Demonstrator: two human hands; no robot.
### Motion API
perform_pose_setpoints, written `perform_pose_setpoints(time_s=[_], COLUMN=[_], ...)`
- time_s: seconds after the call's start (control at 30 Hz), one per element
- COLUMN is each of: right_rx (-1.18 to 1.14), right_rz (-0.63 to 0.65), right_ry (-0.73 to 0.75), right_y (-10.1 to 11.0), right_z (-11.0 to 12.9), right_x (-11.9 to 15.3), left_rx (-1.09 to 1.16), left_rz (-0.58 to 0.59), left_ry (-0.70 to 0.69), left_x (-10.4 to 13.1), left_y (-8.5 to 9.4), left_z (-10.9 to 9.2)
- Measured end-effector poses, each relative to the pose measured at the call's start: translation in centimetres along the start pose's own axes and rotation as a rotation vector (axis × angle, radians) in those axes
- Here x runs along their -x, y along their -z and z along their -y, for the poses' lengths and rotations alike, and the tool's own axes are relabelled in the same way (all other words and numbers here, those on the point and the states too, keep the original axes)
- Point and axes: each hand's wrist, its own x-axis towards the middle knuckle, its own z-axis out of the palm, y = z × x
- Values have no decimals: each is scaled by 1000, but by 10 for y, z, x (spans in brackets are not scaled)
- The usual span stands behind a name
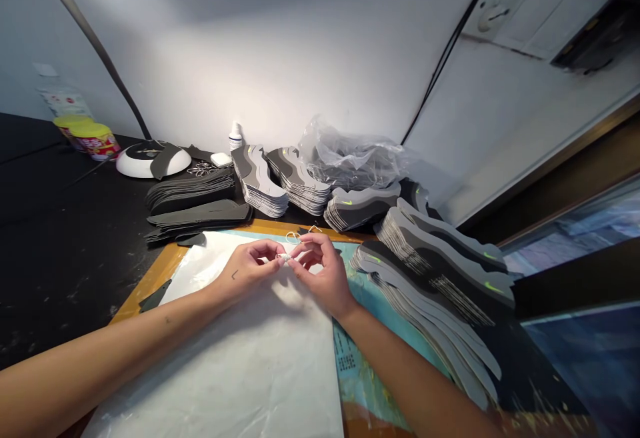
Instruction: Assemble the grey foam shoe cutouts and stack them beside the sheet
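Observation:
Both hands meet over a white sheet (240, 358). Between thumb and fingertips, my left hand (253, 266) pinches one side of a small wound bundle of white cord (285, 258). The other side is in the fingertips of my right hand (323, 271), whose fingers are curled. A thin loop of the cord stands up behind the fingers. What lies inside the bundle, if anything, is hidden. Just beyond the hands, a small dark scrap (303, 231) lies near the sheet's far edge.
Stacks of grey shoe-upper pieces (445, 278) fill the right side, and more stacks (260, 181) stand at the back. Dark strips (195, 191) are piled back left. A plastic bag (350, 158), a white bottle (235, 137) and a lamp (153, 158) stand near the wall.

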Motion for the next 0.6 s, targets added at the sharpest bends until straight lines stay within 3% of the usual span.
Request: perform_pose_setpoints(time_s=[0.3, 0.6], right_rx=[-36, -21], right_rz=[21, -32], right_ry=[18, 62], right_y=[1, 2], right_z=[0, 2], right_x=[0, 0], left_rx=[118, 1], left_rz=[61, 60], left_ry=[9, 68], left_x=[1, -2], left_y=[-1, 0], left_z=[0, 4])
